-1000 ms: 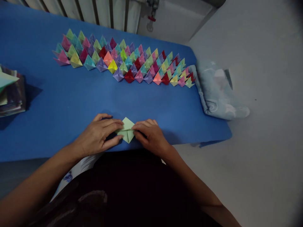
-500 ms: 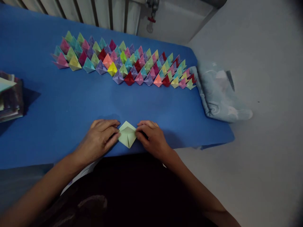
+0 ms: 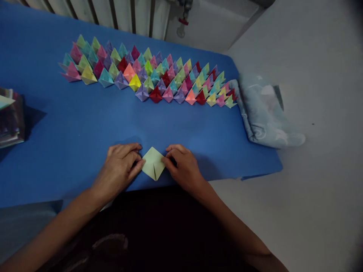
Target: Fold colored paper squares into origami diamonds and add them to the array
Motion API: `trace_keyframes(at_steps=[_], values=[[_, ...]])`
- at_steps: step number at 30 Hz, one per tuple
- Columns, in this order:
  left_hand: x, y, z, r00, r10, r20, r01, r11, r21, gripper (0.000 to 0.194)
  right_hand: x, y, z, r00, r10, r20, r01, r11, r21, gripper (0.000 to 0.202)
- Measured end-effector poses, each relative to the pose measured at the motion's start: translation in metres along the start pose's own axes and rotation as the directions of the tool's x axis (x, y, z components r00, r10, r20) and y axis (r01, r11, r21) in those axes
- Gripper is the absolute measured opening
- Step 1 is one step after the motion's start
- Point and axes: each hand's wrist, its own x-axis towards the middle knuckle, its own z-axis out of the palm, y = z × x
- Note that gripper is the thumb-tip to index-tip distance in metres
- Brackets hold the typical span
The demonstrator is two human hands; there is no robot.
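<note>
A pale green folded paper (image 3: 153, 160) is held diamond-wise near the front edge of the blue table, with a slit running down its lower half. My left hand (image 3: 119, 162) pinches its left corner between thumb and fingers. At the right corner, the thumb and fingertips of my right hand (image 3: 181, 162) grip the paper. Beyond my hands stand rows of folded paper boats (image 3: 155, 77) in many colours, set close together.
The blue tabletop (image 3: 93, 117) reaches back to a white radiator (image 3: 124, 15) with a red-handled valve (image 3: 183, 21). A folded grey-blue cloth (image 3: 266, 117) lies at the right end. At the far left sits a box-like pile (image 3: 11, 121) with paper on top.
The raised upper fold of the green paper has flattened, so its face now lies smooth as a diamond. My hands stay at its two side corners. The view has shifted slightly.
</note>
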Motion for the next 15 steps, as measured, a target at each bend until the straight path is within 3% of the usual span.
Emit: trace_keyframes(at_steps=[7, 12, 15], values=[[-0.001, -0.005, 0.000, 0.999, -0.005, 0.035, 0.004, 1.000, 0.019, 0.018, 0.001, -0.002, -0.003, 1.000, 0.020, 0.001, -0.020, 0.999, 0.030, 0.011], [0.001, -0.014, 0.003, 0.975, 0.215, 0.046, -0.219, 0.970, 0.103, 0.036, 0.001, -0.004, -0.006, 1.000, 0.007, 0.017, -0.008, 0.997, 0.075, 0.012], [0.005, -0.022, 0.000, 0.944, 0.320, 0.081, -0.325, 0.945, 0.048, 0.037, 0.000, -0.003, -0.005, 1.000, -0.006, 0.029, 0.004, 0.997, 0.080, 0.014]])
